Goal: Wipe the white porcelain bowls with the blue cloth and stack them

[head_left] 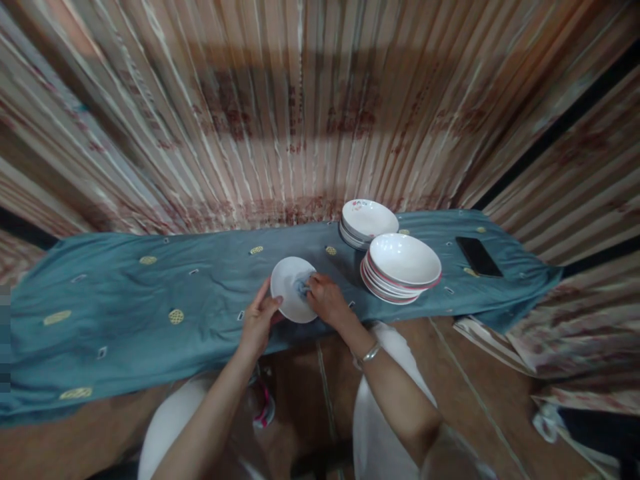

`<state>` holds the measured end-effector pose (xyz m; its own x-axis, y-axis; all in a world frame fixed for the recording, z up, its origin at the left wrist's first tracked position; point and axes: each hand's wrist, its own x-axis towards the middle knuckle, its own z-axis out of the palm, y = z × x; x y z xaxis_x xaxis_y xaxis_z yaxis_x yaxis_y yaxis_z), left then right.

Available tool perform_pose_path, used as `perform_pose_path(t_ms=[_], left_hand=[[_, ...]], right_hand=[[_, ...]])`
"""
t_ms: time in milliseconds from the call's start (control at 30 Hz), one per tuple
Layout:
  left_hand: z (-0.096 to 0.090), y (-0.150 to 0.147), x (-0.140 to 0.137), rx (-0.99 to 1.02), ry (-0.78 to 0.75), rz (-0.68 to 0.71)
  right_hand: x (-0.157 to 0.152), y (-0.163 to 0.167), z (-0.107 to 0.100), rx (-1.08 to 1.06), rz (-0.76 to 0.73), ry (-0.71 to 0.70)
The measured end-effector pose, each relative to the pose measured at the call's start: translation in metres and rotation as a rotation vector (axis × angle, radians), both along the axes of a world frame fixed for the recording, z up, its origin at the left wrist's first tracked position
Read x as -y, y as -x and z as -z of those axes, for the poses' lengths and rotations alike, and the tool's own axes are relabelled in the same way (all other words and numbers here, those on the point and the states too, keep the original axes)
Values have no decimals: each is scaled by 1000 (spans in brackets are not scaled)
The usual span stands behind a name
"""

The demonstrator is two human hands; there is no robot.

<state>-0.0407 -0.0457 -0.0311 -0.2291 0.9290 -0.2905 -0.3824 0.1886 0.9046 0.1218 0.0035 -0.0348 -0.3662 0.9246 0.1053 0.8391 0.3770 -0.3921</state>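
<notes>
A white bowl (pixel 287 283) is tilted toward me over the front part of the table. My left hand (pixel 261 312) grips its left rim, thumb on the inside and fingers behind. Inside the bowl, toward the right, lies a crumpled grey-blue cloth (pixel 302 285). The fingers of my right hand (pixel 326 298) are closed on this cloth and press it to the bowl's inner surface. To the right of my right hand stands a stack of white bowls with red rims (pixel 405 260).
Behind that stack is another stack of white bowls (pixel 370 219) with a floral print. A black phone (pixel 479 257) lies at the right. A blue-green patterned cloth (pixel 200 280) covers the long table. Pleated curtains (pixel 300 120) hang behind it.
</notes>
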Motion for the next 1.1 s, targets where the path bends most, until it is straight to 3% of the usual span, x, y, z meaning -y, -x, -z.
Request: perform_pose_path(t_ms=[133,300,467,667,767,867,1100], left_hand=[[-1,-2,2,41,-7,18],[-2,-3,3,76,-4,36],[0,-1,4,100,-4,29],[0,3,4,112,10,22],[-4,5,3,75,-9,8],[-8,8,2,26,-32,0],[-7,10,1,-33,-26,-10]], right_hand=[[-5,9,3,-186,56,-68],[-10,13,11,-473,-72,-58],[-12,19,13,-645,-278,63],[-11,19,7,-760,-488,309],[-8,14,4,-737,-491,413],[-3,9,2,-631,-442,431],[3,0,-1,-237,-271,227]])
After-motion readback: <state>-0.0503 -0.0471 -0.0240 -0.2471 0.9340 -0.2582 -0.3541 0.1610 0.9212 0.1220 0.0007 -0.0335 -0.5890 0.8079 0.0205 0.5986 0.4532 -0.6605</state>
